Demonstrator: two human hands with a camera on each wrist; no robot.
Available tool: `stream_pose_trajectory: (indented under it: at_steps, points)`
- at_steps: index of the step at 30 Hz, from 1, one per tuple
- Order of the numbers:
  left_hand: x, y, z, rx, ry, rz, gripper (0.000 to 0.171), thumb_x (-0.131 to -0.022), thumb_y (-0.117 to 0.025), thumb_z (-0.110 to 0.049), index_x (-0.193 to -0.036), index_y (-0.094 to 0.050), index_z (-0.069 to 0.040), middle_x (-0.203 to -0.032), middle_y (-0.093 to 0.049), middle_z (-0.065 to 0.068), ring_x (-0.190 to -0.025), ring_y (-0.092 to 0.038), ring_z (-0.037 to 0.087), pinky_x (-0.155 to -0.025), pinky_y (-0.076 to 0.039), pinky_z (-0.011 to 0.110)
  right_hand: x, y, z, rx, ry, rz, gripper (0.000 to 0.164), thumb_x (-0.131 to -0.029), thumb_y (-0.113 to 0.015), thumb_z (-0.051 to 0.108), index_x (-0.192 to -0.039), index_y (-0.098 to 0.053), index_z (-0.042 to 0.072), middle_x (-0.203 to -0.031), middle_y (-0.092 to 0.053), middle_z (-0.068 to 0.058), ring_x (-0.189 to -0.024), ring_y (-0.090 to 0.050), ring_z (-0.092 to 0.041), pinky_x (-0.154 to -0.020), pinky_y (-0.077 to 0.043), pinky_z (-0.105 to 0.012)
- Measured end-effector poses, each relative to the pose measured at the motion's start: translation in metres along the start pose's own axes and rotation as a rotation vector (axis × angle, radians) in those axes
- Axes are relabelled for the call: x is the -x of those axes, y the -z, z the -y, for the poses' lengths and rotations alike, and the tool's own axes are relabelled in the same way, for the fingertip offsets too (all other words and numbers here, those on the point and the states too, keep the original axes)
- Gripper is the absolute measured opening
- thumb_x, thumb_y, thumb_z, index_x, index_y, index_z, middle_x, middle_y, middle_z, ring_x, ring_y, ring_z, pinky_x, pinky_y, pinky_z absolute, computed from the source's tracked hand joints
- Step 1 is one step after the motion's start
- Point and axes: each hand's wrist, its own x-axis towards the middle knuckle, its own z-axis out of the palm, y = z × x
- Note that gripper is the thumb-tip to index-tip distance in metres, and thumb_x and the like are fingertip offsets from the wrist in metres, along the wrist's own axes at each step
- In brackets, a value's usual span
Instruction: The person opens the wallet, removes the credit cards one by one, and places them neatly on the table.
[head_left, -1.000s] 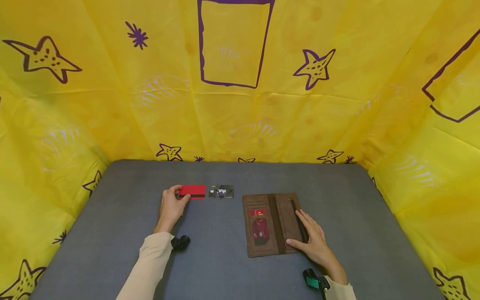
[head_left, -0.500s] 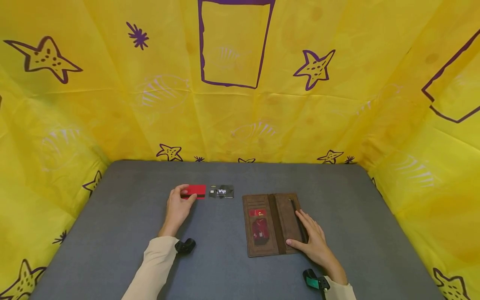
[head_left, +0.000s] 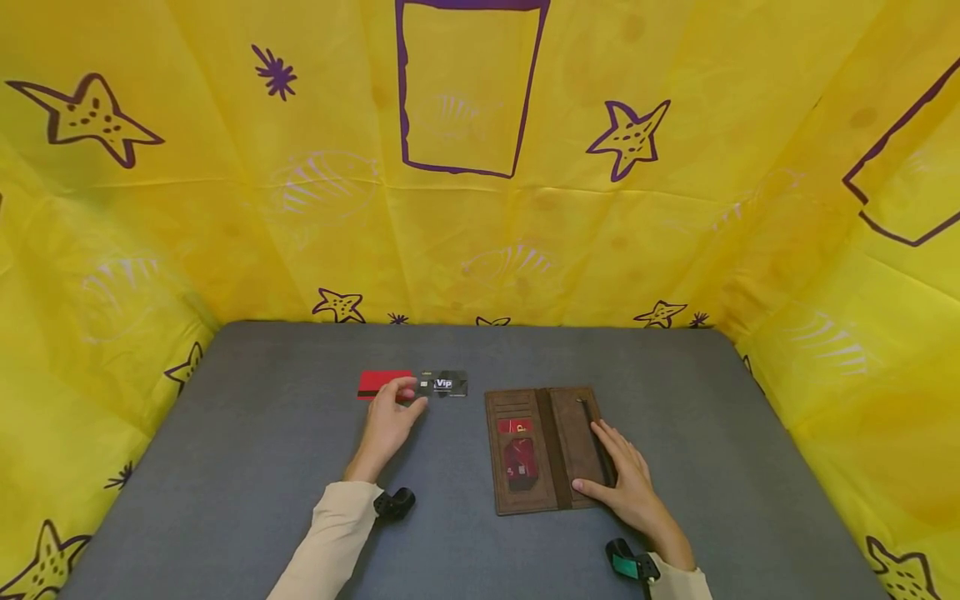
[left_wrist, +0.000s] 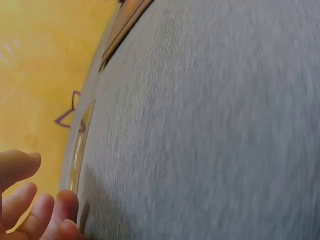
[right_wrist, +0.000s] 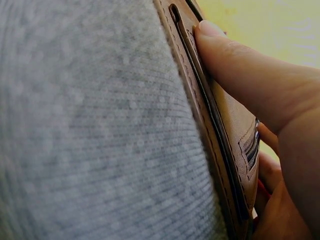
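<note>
A red card with a dark stripe (head_left: 375, 382) lies flat in the head view, beside a black card printed "Vip" (head_left: 447, 383). My left hand (head_left: 385, 433) hovers at the point where the two cards meet, its fingertips overlapping the red one's right end. Thumb and fingers are apart with nothing seen between them. To the right, a brown wallet (head_left: 572, 442) is spread out flat. My right hand (head_left: 628, 487) rests on its right half, thumb (right_wrist: 240, 60) pressing the leather, fingers extended along the zip side.
Two reddish cards, a narrow one (head_left: 515, 426) and a larger one (head_left: 521, 462), show in the wallet's left half. The grey table (head_left: 247, 417) is surrounded by a yellow patterned cloth (head_left: 480, 217). Each wrist wears a small black camera.
My left hand has let go of the red card and moved right toward the black one. The red card stays about where it was. My right hand and the wallet have not moved.
</note>
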Motion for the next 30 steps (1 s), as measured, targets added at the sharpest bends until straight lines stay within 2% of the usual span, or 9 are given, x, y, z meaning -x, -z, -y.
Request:
stream_pose_trajectory:
  at_steps: [11, 21, 30]
  points:
    - [0.009, -0.021, -0.011, 0.033, -0.033, 0.070, 0.034, -0.085, -0.074, -0.009, -0.118, -0.066, -0.002, -0.101, -0.069, 0.017, -0.068, -0.059, 0.012, -0.063, -0.045, 0.023, 0.000, 0.000, 0.000, -0.005, 0.000, 0.003, 0.092, -0.078, -0.082, 0.032, -0.153, -0.034, 0.006, -0.158, -0.028, -0.027, -0.144, -0.019, -0.051, -0.107, -0.007, -0.073]
    - [0.018, -0.035, -0.021, -0.005, -0.104, 0.134, 0.036, -0.086, -0.074, -0.009, -0.120, -0.065, -0.002, -0.101, -0.067, 0.014, -0.069, -0.059, 0.012, -0.063, -0.046, 0.023, 0.000, 0.000, 0.000, -0.005, 0.001, 0.005, 0.092, -0.079, -0.082, 0.032, -0.153, -0.034, 0.006, -0.158, -0.028, -0.027, -0.144, -0.019, -0.052, -0.107, -0.008, -0.073]
    - [0.023, -0.046, -0.030, 0.015, -0.153, 0.186, 0.034, -0.086, -0.074, -0.006, -0.119, -0.066, -0.003, -0.103, -0.067, 0.014, -0.069, -0.057, 0.011, -0.064, -0.046, 0.022, 0.000, 0.000, 0.000, -0.008, -0.001, 0.005, 0.092, -0.078, -0.082, 0.032, -0.152, -0.034, 0.005, -0.158, -0.028, -0.027, -0.144, -0.019, -0.053, -0.107, -0.008, -0.073]
